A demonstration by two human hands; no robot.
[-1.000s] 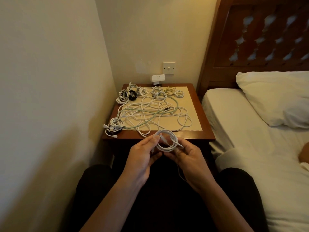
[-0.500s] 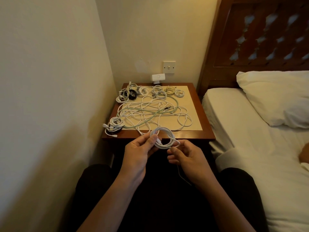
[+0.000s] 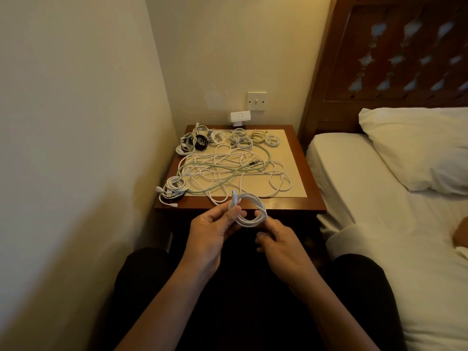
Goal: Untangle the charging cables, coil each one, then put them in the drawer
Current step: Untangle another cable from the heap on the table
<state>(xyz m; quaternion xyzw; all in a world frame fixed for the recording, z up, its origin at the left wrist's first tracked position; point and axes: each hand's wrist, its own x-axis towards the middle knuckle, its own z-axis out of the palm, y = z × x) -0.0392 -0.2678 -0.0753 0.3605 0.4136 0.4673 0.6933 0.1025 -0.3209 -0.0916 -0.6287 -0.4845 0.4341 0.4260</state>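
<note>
Mid-air, left hand point(image 3: 212, 231) and right hand point(image 3: 281, 247) pinch coil point(image 3: 263, 211).

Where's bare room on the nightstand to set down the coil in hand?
Bare mat at right, between the back-row coils and the tangle; also the nightstand rim, front right. Crowded: back row, centre, front left coil.

The pillow point(image 3: 417, 148) and headboard point(image 3: 405, 59) run off the right edge; the far coiled cables' point(image 3: 241, 141) plugs are too small to tell.
</note>
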